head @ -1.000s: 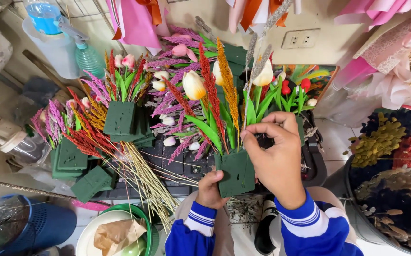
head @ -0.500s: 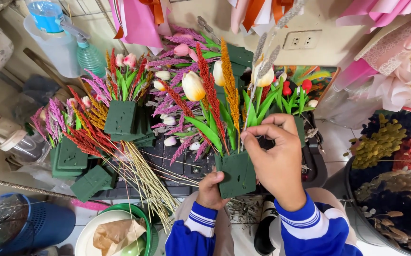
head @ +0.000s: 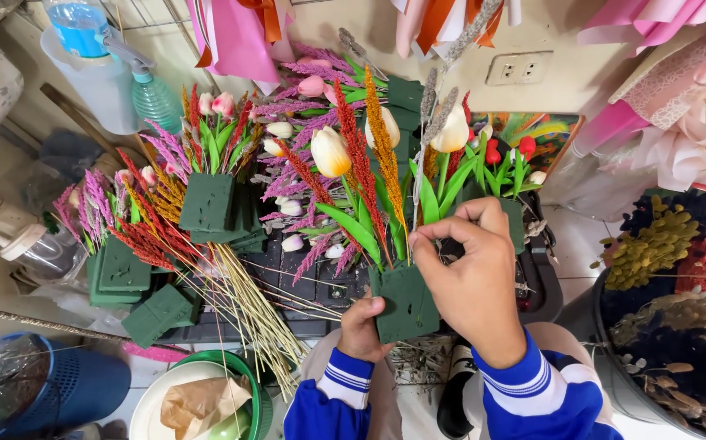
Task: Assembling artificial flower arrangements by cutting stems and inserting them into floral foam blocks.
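Cluttered floral workbench seen from above, foam blocks and dyed stems on every side.

Left hand (head: 362, 327) curled under and against the green foam block (head: 406, 303), gripping it upright over the lap, probably to steady it against a downward push. Right hand (head: 473, 277) with thumb and fingertips pressed together on a thin grey stem (head: 424, 147), held vertical above the block's top face among a cream tulip (head: 329, 151), orange and red spikes. Finished block (head: 207, 201) parked on the dark tray (head: 288, 285), loose straw stems (head: 247, 305) beside it, dried flowers in a bin (head: 670, 326) at right.
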